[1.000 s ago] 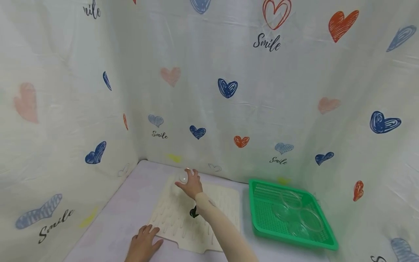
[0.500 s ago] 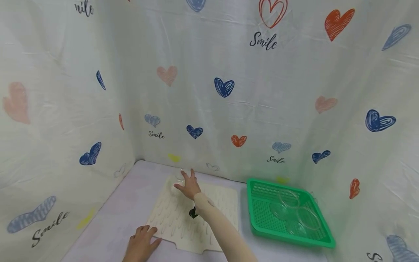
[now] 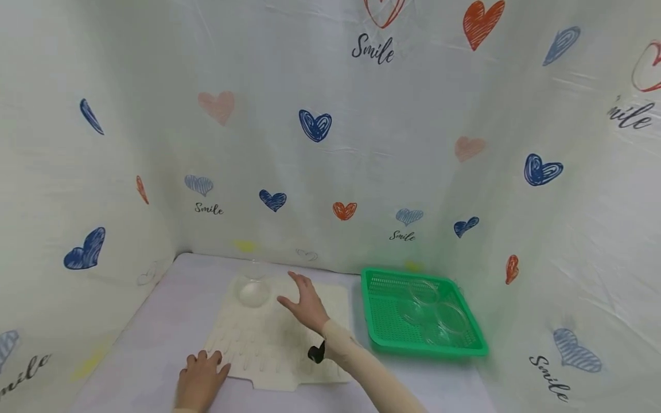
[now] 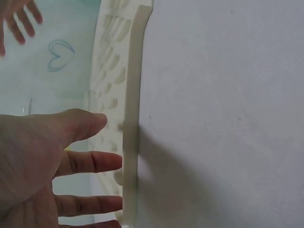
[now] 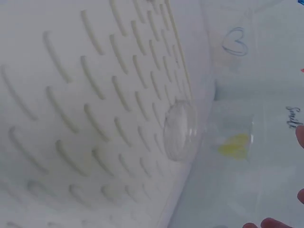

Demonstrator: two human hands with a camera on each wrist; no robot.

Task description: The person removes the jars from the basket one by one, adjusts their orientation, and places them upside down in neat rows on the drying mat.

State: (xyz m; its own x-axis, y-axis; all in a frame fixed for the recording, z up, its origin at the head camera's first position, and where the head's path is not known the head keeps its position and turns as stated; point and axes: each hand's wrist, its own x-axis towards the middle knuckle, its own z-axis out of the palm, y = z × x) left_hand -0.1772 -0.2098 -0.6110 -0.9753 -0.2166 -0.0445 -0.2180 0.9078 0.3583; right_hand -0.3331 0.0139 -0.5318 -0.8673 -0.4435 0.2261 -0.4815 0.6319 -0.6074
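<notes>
A clear drinking glass (image 3: 253, 291) stands on the far left corner of a cream drying mat (image 3: 279, 338) with raised ridges. In the right wrist view the glass (image 5: 180, 133) shows its round end on the mat. My right hand (image 3: 307, 304) hovers over the mat to the right of the glass, apart from it, fingers spread and holding nothing. My left hand (image 3: 201, 378) rests at the near left corner of the mat. The left wrist view shows its fingertips (image 4: 111, 161) touching the mat's raised edge (image 4: 133, 118), fingers fairly straight.
On the right, a green plastic basket (image 3: 428, 350) holds clear glasses (image 3: 439, 315) lying inside. The table (image 3: 160, 321) is pale lilac. A white curtain (image 3: 232, 143) printed with hearts encloses the back and both sides.
My right hand has let go of the glass and drawn back to the right, leaving it on the mat. The head view has turned right. My left hand stays at the mat's edge.
</notes>
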